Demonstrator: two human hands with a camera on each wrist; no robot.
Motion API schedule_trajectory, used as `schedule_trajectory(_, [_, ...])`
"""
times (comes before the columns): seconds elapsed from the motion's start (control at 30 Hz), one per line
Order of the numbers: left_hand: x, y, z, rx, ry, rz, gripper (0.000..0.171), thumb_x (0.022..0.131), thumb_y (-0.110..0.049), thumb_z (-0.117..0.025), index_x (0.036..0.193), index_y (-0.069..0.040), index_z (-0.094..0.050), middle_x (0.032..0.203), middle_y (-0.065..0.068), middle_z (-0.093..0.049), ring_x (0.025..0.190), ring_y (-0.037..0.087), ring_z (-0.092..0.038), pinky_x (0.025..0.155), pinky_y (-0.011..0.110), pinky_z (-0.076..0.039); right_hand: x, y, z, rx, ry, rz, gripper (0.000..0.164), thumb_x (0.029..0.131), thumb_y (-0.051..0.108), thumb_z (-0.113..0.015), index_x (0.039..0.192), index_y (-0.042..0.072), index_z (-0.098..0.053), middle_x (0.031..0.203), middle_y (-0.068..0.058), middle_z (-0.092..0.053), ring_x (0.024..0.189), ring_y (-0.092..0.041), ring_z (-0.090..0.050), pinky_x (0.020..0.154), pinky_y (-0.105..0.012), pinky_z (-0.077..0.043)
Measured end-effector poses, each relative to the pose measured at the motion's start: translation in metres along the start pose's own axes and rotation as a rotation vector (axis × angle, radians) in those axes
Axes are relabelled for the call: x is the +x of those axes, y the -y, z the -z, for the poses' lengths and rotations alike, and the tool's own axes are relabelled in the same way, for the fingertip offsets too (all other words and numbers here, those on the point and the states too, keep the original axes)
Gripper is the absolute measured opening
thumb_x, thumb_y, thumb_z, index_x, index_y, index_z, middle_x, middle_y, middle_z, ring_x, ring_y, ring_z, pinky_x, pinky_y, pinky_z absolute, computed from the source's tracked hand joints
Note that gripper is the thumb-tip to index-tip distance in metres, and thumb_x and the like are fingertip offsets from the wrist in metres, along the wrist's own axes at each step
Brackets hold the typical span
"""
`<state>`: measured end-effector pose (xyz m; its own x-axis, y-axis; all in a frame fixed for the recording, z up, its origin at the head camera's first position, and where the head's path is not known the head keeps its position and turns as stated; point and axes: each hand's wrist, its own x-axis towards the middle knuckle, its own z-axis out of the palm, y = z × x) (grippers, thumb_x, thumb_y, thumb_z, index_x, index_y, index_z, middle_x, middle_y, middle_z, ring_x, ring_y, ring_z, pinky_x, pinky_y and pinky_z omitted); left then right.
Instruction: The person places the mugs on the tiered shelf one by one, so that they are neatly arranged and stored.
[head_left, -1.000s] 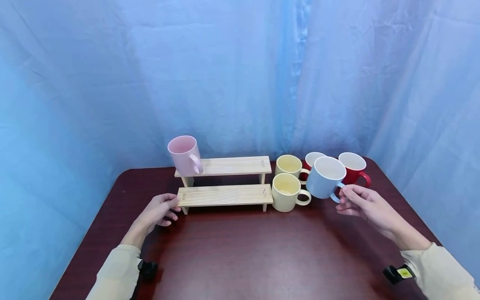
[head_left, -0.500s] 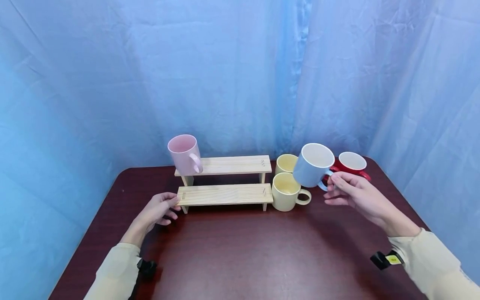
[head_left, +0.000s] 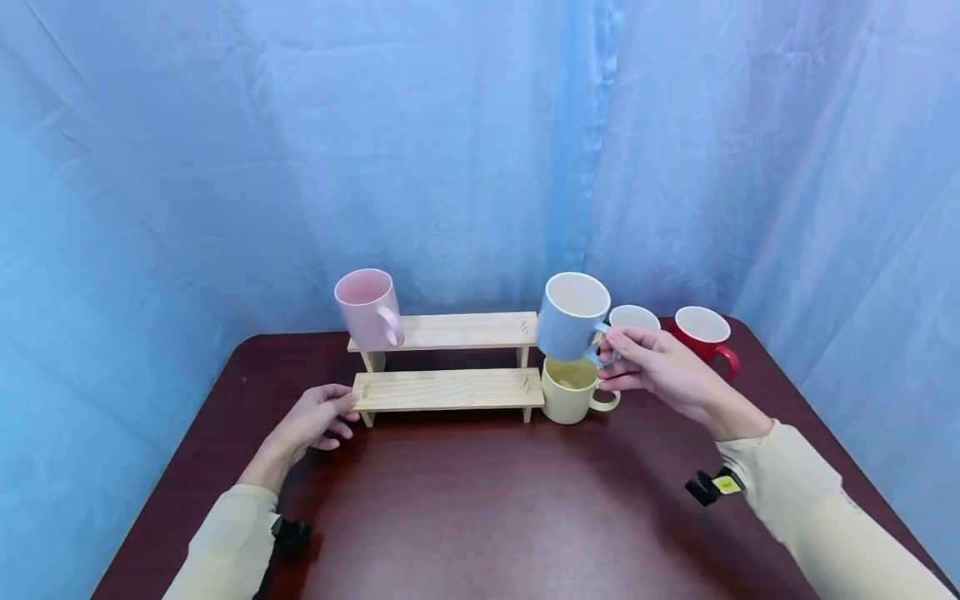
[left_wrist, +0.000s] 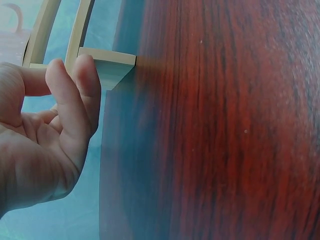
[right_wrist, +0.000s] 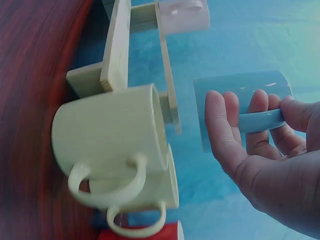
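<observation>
My right hand grips the handle of a light blue mug, held up at the right end of the upper wooden shelf. In the right wrist view the fingers pass through and around the handle of the blue mug. At the left end of the lower wooden shelf, my left hand pinches the board's edge between thumb and fingers. A pink mug stands at the upper shelf's left end. Beneath the blue mug is a yellow mug; a second yellow mug is mostly hidden in the head view.
A red mug with a white inside stands at the right rear of the dark wood table. Another white-lined mug is partly behind the right hand. A blue curtain hangs behind the table.
My right hand has carried the light blue mug leftward and upward, from in front of the red mugs to the shelf's right end. The left hand stays at the lower shelf.
</observation>
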<state>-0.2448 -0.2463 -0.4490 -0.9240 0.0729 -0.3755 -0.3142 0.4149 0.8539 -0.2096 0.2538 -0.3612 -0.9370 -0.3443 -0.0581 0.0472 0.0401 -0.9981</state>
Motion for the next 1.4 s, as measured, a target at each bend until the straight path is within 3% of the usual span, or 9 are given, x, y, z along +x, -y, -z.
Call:
schedule_trajectory(0.23, [-0.005,0.003,0.002,0.016,0.003,0.004,0.048,0.105,-0.031,-0.055,0.14,0.001,-0.046,0.106,0.017,-0.067,0.072,0.021,-0.066,0.059,0.034,-0.057,0.032,0.005,-0.027,0.003,0.029,-0.019,0.026,0.107,0.021,-0.053,0.117,-0.003,-0.054,0.106,-0.013,-0.058,0.094,-0.029,-0.07,0.086,-0.041,-0.058])
schedule_trajectory(0.47, [-0.006,0.0,0.001,0.013,0.013,0.012,0.047,0.106,-0.031,-0.055,0.14,0.0,-0.047,0.108,0.017,-0.067,0.073,0.02,-0.066,0.059,0.033,-0.057,0.061,0.011,-0.059,0.025,0.07,-0.049,0.026,0.108,0.021,-0.052,0.116,-0.003,-0.055,0.103,-0.011,-0.056,0.091,-0.028,-0.067,0.09,-0.053,-0.055])
schedule_trajectory(0.83, [-0.004,0.001,0.003,0.008,0.02,0.003,0.046,0.106,-0.03,-0.055,0.14,0.0,-0.047,0.107,0.016,-0.067,0.073,0.02,-0.066,0.059,0.034,-0.057,0.104,0.024,-0.107,0.056,0.133,-0.093,0.036,0.107,0.026,-0.054,0.118,-0.008,-0.054,0.098,-0.009,-0.057,0.083,-0.024,-0.065,0.086,-0.051,-0.057])
schedule_trajectory(1.1, [-0.004,0.001,0.003,0.008,0.015,0.003,0.045,0.106,-0.029,-0.054,0.14,0.001,-0.046,0.108,0.018,-0.067,0.073,0.021,-0.066,0.059,0.034,-0.057,0.121,0.022,-0.125,0.081,0.158,-0.137,0.032,0.107,0.027,-0.054,0.111,-0.005,-0.055,0.097,-0.009,-0.057,0.081,-0.023,-0.065,0.087,-0.053,-0.056])
schedule_trajectory(1.4, [-0.004,0.002,0.002,-0.009,0.02,0.005,0.046,0.106,-0.029,-0.055,0.139,0.0,-0.046,0.106,0.016,-0.067,0.072,0.019,-0.065,0.057,0.033,-0.055,0.132,0.019,-0.135,0.075,0.151,-0.134,0.032,0.108,0.026,-0.053,0.115,-0.006,-0.055,0.1,-0.01,-0.057,0.08,-0.021,-0.064,0.09,-0.056,-0.054])
